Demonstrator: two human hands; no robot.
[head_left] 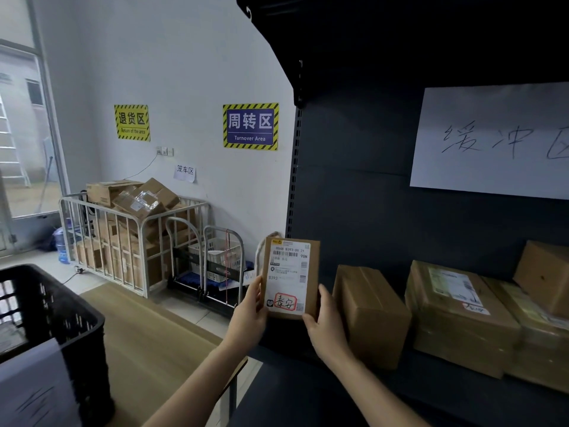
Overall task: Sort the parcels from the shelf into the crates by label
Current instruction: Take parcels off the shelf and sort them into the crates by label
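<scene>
One parcel in hand, label up; most of the sorting looks to be ahead.
Left grip (250,309) and right grip (324,317) pinch the parcel (289,277) by its lower edges, in front of the shelf (354,195). More boxes (369,312) wait there. The crate (70,318) stands left, its contents unclear.

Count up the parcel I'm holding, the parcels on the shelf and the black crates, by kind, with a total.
Held parcel, gripped by left hand and right hand: 1
Shelf parcels: 4
Black crate: 1
Total: 6
</scene>
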